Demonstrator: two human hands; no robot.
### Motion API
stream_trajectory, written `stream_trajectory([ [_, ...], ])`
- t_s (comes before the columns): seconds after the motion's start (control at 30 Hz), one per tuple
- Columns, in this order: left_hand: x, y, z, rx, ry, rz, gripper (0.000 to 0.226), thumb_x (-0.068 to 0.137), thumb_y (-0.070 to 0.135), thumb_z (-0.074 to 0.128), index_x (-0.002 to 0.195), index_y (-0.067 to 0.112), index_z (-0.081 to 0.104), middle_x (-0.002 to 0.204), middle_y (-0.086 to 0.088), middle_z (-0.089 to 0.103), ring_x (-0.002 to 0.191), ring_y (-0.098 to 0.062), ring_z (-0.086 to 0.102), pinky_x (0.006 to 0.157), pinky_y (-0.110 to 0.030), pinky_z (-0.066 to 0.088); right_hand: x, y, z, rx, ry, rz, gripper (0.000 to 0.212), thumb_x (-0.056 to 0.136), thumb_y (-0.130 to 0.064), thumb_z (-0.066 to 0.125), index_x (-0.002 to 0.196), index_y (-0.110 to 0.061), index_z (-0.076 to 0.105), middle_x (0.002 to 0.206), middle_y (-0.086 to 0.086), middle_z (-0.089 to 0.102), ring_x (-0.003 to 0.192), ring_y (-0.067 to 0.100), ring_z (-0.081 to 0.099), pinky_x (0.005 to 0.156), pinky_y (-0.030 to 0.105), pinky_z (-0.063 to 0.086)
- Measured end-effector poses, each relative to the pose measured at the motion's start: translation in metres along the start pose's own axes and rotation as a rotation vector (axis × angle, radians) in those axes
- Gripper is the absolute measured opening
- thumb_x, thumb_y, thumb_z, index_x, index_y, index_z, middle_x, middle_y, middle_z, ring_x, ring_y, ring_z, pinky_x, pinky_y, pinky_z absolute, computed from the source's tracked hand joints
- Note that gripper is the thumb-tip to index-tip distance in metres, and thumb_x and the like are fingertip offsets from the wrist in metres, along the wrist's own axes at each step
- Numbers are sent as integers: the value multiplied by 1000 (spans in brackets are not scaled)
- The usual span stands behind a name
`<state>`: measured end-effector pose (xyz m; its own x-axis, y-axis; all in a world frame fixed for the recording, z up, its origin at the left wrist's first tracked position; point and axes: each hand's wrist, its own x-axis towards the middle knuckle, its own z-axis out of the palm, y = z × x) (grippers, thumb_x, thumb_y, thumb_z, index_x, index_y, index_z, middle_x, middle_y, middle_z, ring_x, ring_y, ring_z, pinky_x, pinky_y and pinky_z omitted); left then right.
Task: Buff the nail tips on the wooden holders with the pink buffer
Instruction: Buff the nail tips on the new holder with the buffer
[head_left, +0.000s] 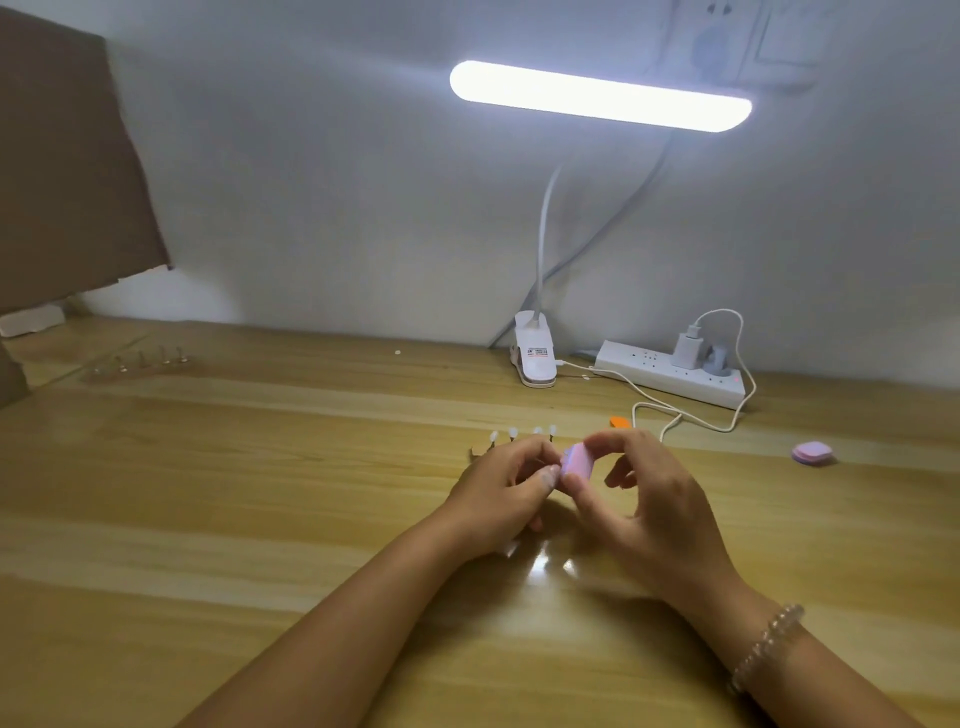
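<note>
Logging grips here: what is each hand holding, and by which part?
Right hand pinches the pink buffer, forefinger over its top, thumb beneath. Left hand curls beside it; what it holds cannot be told.

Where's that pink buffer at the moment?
Mid-frame in the head view: the right hand pinches the pink buffer, close beside the left hand, just in front of a row of nail tips.

Near holder (475, 453) behind hands (506, 486); far row (140, 361) blurred, probably holder.
</note>
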<state>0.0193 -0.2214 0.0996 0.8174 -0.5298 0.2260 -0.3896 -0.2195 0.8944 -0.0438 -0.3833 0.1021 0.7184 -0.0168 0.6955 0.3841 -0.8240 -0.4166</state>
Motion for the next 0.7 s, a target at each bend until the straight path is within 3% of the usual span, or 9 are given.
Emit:
stream_trajectory([
  [0.1, 0, 0, -1, 1, 4, 1, 26, 101, 10, 48, 88, 30, 59, 95, -7, 72, 49, -6, 53, 53, -20, 44, 0, -2, 2, 44, -8, 8, 30, 81, -39, 75, 99, -20, 60, 92, -13, 61, 72, 9, 56, 66, 36, 51],
  [0.2, -1, 2, 0, -8, -5, 5, 24, 102, 10, 49, 89, 28, 60, 82, 14, 71, 48, -4, 53, 54, -19, 44, 4, 2, -2, 59, 33, 80, 40, 79, -54, 65, 98, -20, 60, 92, -15, 60, 75, 11, 57, 70, 36, 50],
  [0.3, -1, 1, -1, 34, -14, 7, 28, 101, 9, 49, 88, 32, 59, 84, 8, 72, 54, -9, 55, 58, -34, 50, -1, -3, 2, 40, -27, -25, 28, 84, -42, 71, 99, -21, 61, 92, -15, 60, 73, 9, 56, 66, 34, 50],
  [0.37, -1, 0, 0, 72, -5, 9, 27, 100, 13, 51, 87, 34, 60, 80, 12, 70, 53, -9, 55, 58, -44, 53, 1, -1, 2, 76, -46, 22, 25, 84, -42, 71, 96, -22, 62, 91, -15, 62, 75, 9, 57, 68, 29, 48],
  [0.47, -1, -1, 2, 85, 0, 21, 14, 100, 18, 55, 94, 25, 65, 85, 18, 71, 51, -9, 55, 60, -39, 53, 5, 8, -1, 76, -5, 137, 25, 81, -45, 69, 93, -23, 62, 89, -15, 63, 77, 11, 57, 67, 21, 42],
  [0.6, 0, -2, 1, 63, 16, 13, 24, 99, 12, 53, 88, 31, 63, 81, 13, 69, 52, -8, 56, 59, -34, 50, -1, 2, 3, 45, -45, 17, 22, 82, -35, 75, 95, -23, 62, 90, -15, 61, 76, 10, 56, 67, 26, 45],
  [0.7, 0, -2, 1, 40, 23, 3, 20, 101, 15, 54, 90, 28, 64, 83, 14, 71, 50, -7, 55, 56, -27, 47, 4, 7, 0, 67, -20, 120, 21, 83, -38, 71, 95, -23, 62, 90, -14, 63, 78, 7, 56, 67, 26, 40],
])
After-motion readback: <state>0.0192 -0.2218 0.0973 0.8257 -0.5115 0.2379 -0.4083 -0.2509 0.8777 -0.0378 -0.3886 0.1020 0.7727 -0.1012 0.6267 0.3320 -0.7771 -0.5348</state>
